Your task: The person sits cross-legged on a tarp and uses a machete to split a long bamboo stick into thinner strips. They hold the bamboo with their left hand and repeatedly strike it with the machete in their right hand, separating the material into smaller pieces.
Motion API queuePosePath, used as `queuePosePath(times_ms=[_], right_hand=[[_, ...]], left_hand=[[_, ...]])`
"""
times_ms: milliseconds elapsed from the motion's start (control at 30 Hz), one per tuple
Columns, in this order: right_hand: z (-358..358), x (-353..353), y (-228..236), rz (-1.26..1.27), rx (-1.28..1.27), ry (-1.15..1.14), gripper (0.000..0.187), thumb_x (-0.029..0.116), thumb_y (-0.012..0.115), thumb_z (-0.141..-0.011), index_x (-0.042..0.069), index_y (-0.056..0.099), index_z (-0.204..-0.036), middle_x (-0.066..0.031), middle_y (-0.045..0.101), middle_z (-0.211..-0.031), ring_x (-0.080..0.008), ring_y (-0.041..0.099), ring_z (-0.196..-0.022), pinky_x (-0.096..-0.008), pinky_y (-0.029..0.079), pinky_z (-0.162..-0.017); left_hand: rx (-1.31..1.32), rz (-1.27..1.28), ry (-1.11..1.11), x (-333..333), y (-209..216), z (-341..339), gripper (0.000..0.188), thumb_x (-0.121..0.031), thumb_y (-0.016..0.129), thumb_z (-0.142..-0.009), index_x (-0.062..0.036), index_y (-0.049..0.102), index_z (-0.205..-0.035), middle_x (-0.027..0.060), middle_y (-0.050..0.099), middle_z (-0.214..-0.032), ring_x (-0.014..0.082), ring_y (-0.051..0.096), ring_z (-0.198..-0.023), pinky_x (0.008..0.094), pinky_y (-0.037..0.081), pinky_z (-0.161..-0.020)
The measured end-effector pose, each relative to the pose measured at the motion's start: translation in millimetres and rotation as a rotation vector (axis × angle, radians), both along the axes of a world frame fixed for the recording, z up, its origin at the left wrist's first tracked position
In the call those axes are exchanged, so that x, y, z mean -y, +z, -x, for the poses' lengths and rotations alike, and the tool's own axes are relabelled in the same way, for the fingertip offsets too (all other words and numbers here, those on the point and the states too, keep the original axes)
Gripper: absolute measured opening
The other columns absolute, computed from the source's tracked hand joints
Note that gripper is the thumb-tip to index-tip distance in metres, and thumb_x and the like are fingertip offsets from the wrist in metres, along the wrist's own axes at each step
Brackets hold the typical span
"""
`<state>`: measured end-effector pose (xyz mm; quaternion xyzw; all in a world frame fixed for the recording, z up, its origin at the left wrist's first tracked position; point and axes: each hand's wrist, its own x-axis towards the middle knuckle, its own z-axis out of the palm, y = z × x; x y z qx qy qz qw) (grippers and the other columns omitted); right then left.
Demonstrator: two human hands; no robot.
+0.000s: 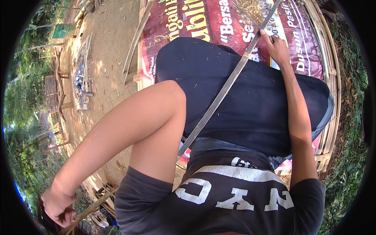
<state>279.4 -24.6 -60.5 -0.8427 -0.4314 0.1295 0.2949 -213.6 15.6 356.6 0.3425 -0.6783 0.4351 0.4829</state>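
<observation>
My right hand [277,50] is at the upper right, its thumb and fingers pinched on a long, narrow bamboo strip [223,91]. The strip slants across my lap, from the top edge down to my left hip, and a paler joint shows just below my grip. A thinner sliver [246,15] meets it close to my fingertips. Far out at the lower left, my left hand [59,206] is held away from my body with its fingers curled. Whatever it may hold is hidden. Dark cloth [254,98] covers my legs under the strip.
I sit on a bamboo platform [333,72] spread with a red printed banner [313,51]. Loose bamboo poles [137,37] lean along its left edge. Cracked bare earth [113,58] lies to the left; a brown pole [92,209] passes near my left hand. Green plants [346,156] grow on the right.
</observation>
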Motion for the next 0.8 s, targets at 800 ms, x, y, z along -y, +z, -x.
queuePosePath(times_ms=[800], right_hand=[[-5.9, -12.8, 9.3, 0.024, -0.061, 0.075, 0.085, 0.078, 0.046, -0.089, -0.001, 0.075, -0.094, -0.0267, 0.071, -0.086, -0.0436, 0.069, -0.090, -0.0489, 0.051, -0.084]], left_hand=[[-2.225, -0.083, 1.546, -103.3, -263.1, -118.7, 0.025, -0.027, 0.047, -0.107, -0.0062, 0.060, -0.100, -0.0006, 0.057, -0.066, 0.0074, 0.056, -0.055, 0.0233, 0.045, -0.049]])
